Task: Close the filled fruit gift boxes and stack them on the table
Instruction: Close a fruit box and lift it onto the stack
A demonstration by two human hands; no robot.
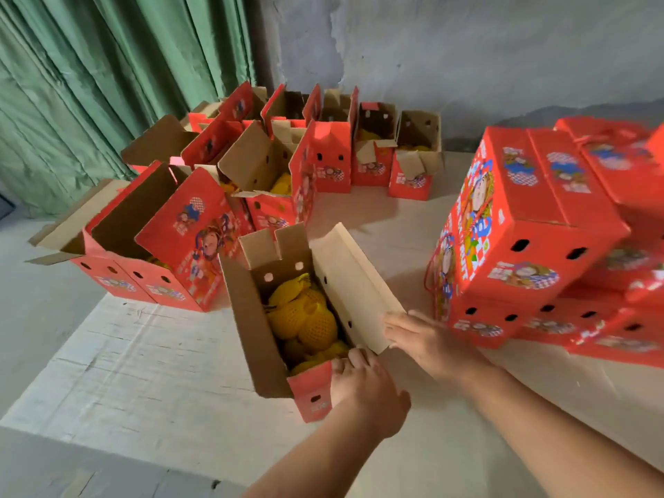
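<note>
An open red gift box (312, 397) stands at the table's near middle, filled with fruit in yellow foam nets (305, 318). My left hand (366, 389) grips the box's near end wall, fingers curled over its rim. My right hand (427, 339) lies with straight fingers against the near corner of the raised right-hand lid flap (355, 282). The left flap and the far end flap stand up. A stack of closed red boxes (531, 224) sits on the right of the table.
Several open filled boxes (172, 246) crowd the table's left and back, flaps up. The pale table (151, 361) has bare surface at the near left. A green curtain (90, 84) hangs at the back left, and a grey wall (467, 48) rises behind.
</note>
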